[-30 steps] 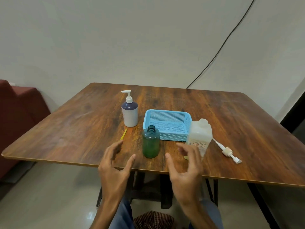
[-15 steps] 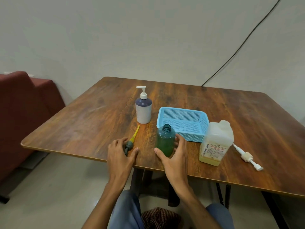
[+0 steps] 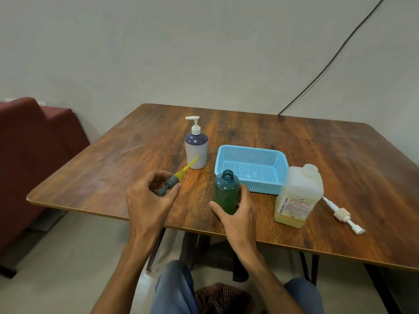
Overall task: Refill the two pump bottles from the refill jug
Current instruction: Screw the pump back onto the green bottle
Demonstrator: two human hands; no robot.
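An open green bottle (image 3: 226, 191) stands upright near the table's front edge, and my right hand (image 3: 235, 214) is wrapped around its lower half. My left hand (image 3: 149, 198) holds a grey pump head with a yellow tube (image 3: 175, 177) just above the table, tube pointing up and to the right. Behind it stands a white and purple pump bottle (image 3: 196, 148) with its pump on. The translucent refill jug (image 3: 298, 196), holding a little yellow liquid, stands to the right of the green bottle. A white pump (image 3: 341, 215) lies on the table right of the jug.
A light blue mesh basket (image 3: 251, 168) sits behind the green bottle and the jug. The wooden table (image 3: 328, 155) reaches to the wall. A red sofa (image 3: 34, 150) stands at the left, and a black cable (image 3: 328, 62) runs down the wall.
My left hand has lifted the grey pump head off the table. My right hand has closed around the green bottle. The view has shifted left.
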